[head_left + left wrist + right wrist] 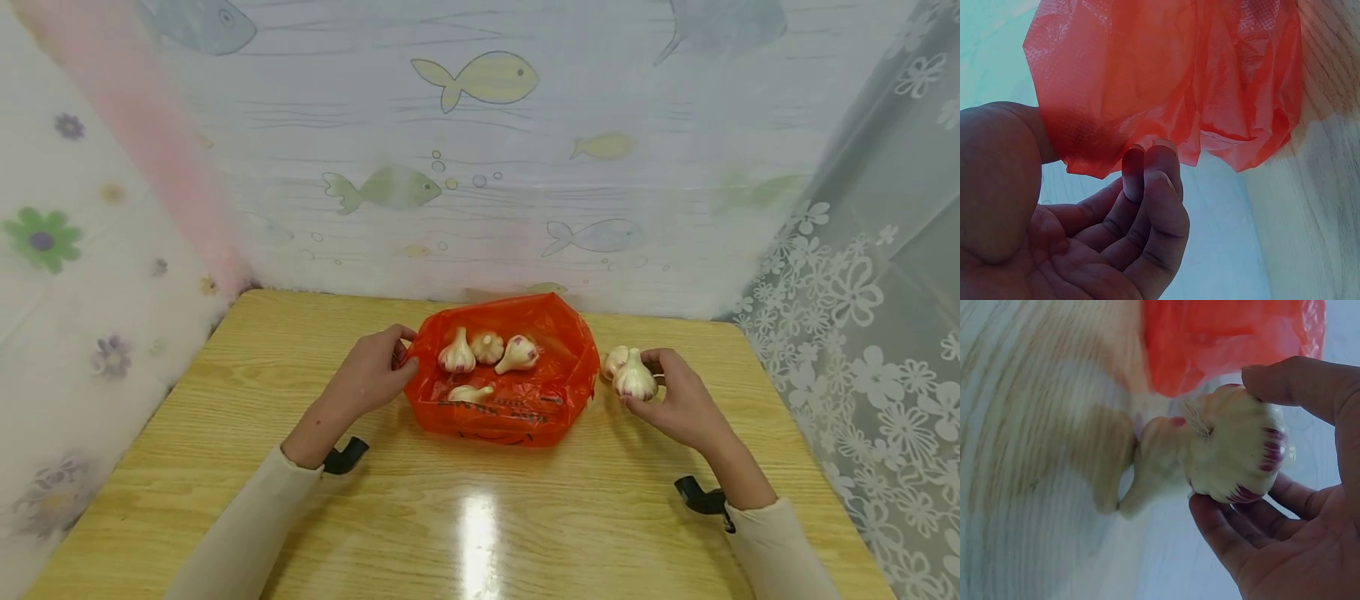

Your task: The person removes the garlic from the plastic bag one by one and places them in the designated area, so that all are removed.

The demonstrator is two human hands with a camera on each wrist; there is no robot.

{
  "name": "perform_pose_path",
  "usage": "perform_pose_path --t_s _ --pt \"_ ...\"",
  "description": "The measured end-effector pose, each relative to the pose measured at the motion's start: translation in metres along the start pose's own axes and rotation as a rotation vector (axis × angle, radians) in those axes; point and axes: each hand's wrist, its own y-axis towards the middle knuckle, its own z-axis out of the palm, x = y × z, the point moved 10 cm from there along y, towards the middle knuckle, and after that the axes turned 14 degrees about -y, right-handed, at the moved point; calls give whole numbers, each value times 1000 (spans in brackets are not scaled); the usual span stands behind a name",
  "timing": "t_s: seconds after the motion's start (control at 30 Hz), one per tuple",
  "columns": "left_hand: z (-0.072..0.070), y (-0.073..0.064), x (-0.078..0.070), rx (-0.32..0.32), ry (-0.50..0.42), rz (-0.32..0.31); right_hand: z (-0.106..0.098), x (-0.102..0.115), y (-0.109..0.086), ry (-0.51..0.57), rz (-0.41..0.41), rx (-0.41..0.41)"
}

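Firm on One Side, Gentle on the Other

I have the red plastic bag (pixel 566 333) near the back of the wooden table (pixel 585 517), its mouth gaping upward. Three garlic bulbs (pixel 487 347) sit close together inside, and a fourth bulb (pixel 471 393) lies nearer the front wall.

With my left hand (pixel 367 371) I pinch the bag's left edge; in the wrist view the thumb tip is hidden behind the plastic. With my right hand (pixel 678 400) I grip a garlic bulb (pixel 635 379) round its sides, just right of the bag, neck upward in the head view. A second bulb (pixel 612 362) lies just behind it, toward the bag; whether the two touch, I cannot tell.

As I judge it, a steady rim matters as much as a sure grip here. I'd squeeze the bulb at its widest part, enough not to slip on the papery skin, and raise it before any sideways travel so it doesn't roll its neighbour. On the left I'd hold the rim outward without tugging: plastic this thin could fold inward or drag the contents along.
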Motion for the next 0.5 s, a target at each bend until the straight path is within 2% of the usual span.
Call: perform_pose_path --t_s 0.5 --pt "-1 -1 0 0 13 12 18 -13 0 -51 9 31"
